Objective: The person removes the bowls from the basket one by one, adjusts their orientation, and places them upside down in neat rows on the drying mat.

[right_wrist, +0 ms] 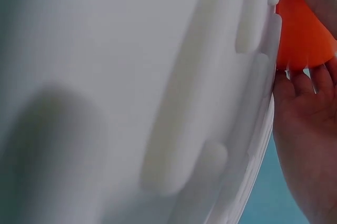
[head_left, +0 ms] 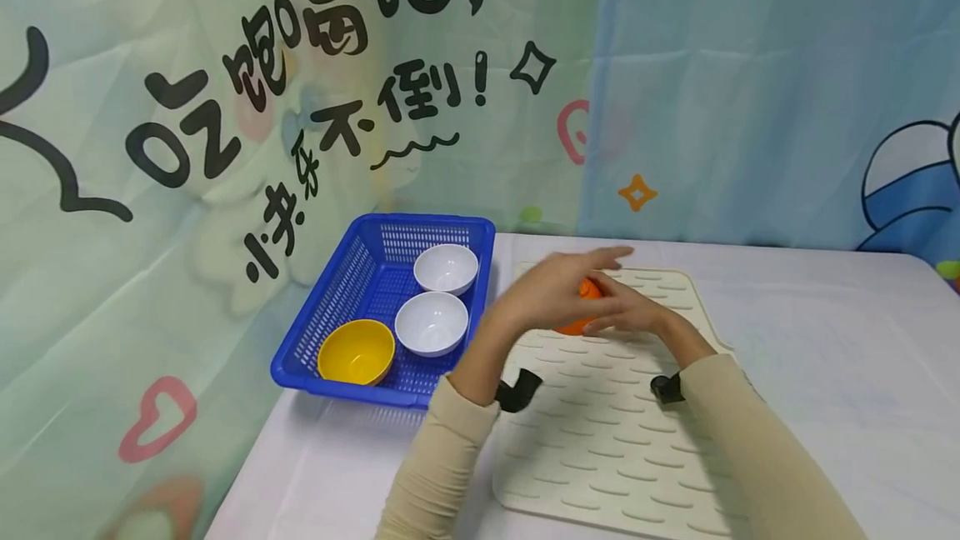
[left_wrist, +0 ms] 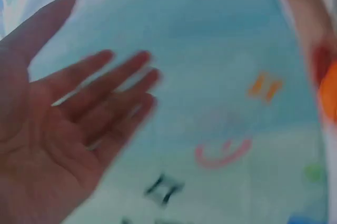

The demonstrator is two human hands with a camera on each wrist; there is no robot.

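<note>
On the ribbed cream mat [head_left: 600, 440] stands an orange bowl [head_left: 576, 327], largely covered by both hands, so which way up it is cannot be told. The right hand [right_wrist: 308, 129] grips it, with the thumb on one side and the fingertips against the other. Above and to the left of the bowl, the left hand [head_left: 547, 290] is held with its fingers extended. Its palm is bare in the left wrist view, where the left hand [left_wrist: 68, 113] has spread fingers and touches nothing. Part of the orange bowl [left_wrist: 330, 93] shows at that view's right edge.
Left of the mat is a blue basket [head_left: 300, 367]. It holds two white bowls, one farther back [head_left: 446, 269] and one nearer [head_left: 432, 324], plus a yellow bowl [head_left: 356, 352]. A white cloth [head_left: 840, 340] covers the table, and printed curtains [head_left: 712, 90] hang behind and at left.
</note>
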